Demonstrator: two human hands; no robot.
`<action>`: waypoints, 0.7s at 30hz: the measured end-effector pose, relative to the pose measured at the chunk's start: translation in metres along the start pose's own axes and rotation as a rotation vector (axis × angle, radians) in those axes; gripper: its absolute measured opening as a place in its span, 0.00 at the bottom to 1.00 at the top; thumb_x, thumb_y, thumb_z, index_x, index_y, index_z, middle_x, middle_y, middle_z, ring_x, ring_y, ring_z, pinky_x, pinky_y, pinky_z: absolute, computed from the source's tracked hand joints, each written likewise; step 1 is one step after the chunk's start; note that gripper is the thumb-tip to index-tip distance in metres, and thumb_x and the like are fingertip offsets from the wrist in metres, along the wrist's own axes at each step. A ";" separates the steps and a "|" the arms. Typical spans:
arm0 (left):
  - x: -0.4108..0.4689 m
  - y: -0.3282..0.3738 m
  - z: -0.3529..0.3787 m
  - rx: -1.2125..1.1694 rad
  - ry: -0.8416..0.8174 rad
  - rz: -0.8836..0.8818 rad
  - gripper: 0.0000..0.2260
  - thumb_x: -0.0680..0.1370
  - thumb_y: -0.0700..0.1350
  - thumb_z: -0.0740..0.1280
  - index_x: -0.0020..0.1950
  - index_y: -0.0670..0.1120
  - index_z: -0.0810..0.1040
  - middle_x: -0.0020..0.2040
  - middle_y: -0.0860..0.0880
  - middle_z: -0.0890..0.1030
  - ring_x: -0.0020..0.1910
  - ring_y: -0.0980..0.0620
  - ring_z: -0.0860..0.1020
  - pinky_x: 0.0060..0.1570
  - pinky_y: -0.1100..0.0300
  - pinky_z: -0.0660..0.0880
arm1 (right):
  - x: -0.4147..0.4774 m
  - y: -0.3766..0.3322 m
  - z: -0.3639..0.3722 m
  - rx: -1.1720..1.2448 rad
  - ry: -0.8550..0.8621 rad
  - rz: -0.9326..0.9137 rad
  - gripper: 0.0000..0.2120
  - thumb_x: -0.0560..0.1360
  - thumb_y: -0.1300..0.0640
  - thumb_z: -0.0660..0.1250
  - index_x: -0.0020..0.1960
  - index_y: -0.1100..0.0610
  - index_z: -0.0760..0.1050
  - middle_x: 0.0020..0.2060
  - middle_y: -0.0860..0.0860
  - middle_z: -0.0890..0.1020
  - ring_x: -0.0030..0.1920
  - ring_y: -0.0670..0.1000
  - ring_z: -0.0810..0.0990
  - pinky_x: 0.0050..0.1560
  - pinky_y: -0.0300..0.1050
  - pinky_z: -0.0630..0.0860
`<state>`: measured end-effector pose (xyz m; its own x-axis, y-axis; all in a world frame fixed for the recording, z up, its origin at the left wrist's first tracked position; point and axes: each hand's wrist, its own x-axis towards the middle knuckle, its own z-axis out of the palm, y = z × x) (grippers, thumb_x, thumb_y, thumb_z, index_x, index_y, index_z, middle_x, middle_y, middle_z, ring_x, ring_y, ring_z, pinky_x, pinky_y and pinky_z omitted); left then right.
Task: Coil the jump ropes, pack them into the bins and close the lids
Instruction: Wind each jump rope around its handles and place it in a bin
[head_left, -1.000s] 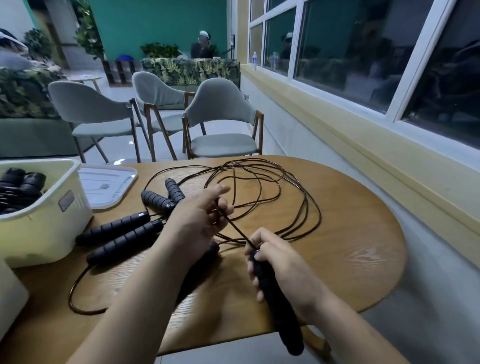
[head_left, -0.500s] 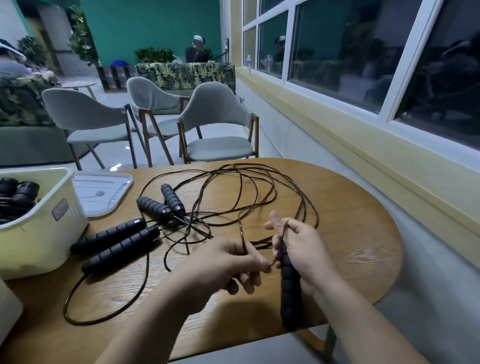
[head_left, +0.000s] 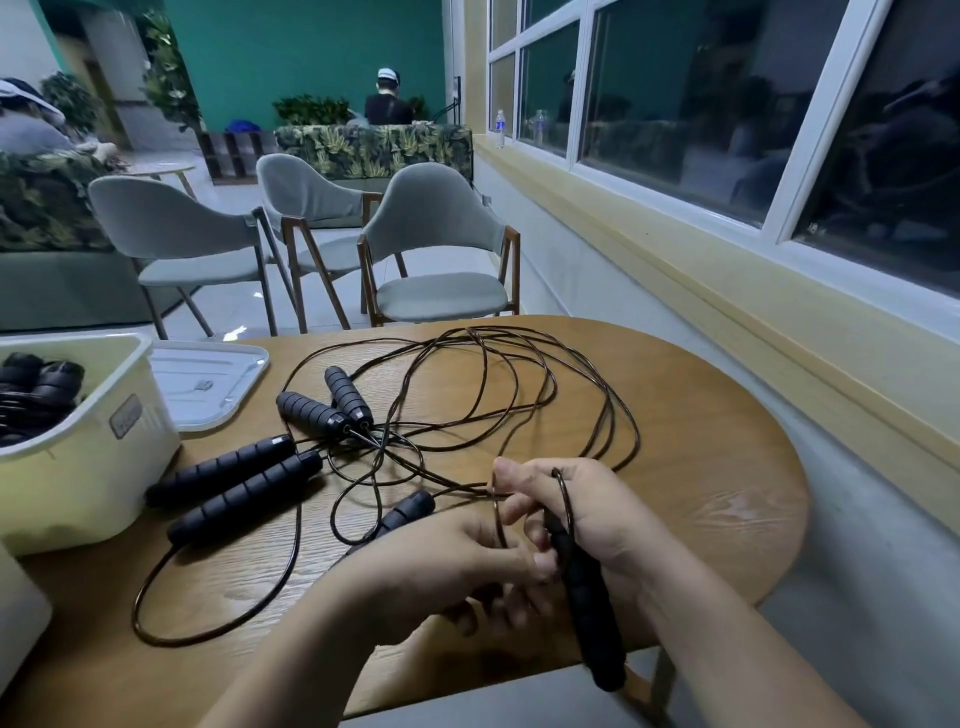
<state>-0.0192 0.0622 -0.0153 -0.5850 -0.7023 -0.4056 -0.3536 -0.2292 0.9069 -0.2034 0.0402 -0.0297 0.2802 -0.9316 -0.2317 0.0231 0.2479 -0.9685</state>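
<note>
Both hands meet over the near edge of the wooden table (head_left: 701, 467): the right hand (head_left: 597, 509) grips a black handle (head_left: 592, 618), its cord (head_left: 565, 499) looped over the knuckles, and the left hand (head_left: 447, 566) pinches that cord beside it. Beyond them lie tangled jump ropes (head_left: 382, 441) and five loose handles (head_left: 223, 470). A cream bin (head_left: 88, 478) stands open at the left, its lid (head_left: 208, 384) flat behind.

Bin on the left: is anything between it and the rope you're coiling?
Yes. Two loose handles and tangled cord lie on the table between the bin and the handle gripped in the right hand.
</note>
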 end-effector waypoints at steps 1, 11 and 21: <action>0.001 0.000 0.004 0.012 -0.034 -0.007 0.13 0.83 0.54 0.70 0.45 0.47 0.87 0.38 0.46 0.81 0.35 0.52 0.77 0.31 0.62 0.66 | 0.001 0.001 0.000 -0.013 0.032 0.014 0.20 0.76 0.47 0.78 0.54 0.65 0.85 0.40 0.55 0.85 0.30 0.48 0.75 0.28 0.41 0.72; 0.009 -0.004 -0.014 -0.074 0.229 0.117 0.05 0.81 0.48 0.74 0.55 0.50 0.84 0.47 0.48 0.84 0.41 0.50 0.80 0.36 0.59 0.70 | -0.010 -0.008 -0.005 -0.110 -0.028 -0.075 0.08 0.80 0.56 0.75 0.49 0.61 0.81 0.33 0.54 0.81 0.29 0.49 0.75 0.27 0.41 0.70; 0.026 -0.004 -0.025 -0.447 0.147 0.224 0.22 0.76 0.47 0.73 0.70 0.44 0.81 0.63 0.44 0.85 0.61 0.45 0.83 0.60 0.48 0.78 | -0.036 -0.014 -0.001 -0.474 -0.346 0.006 0.10 0.79 0.55 0.77 0.53 0.62 0.83 0.34 0.52 0.80 0.33 0.50 0.75 0.31 0.44 0.70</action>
<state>-0.0149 0.0284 -0.0265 -0.4905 -0.8471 -0.2045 0.1339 -0.3052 0.9428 -0.2148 0.0697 -0.0081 0.5779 -0.7695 -0.2717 -0.3888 0.0331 -0.9207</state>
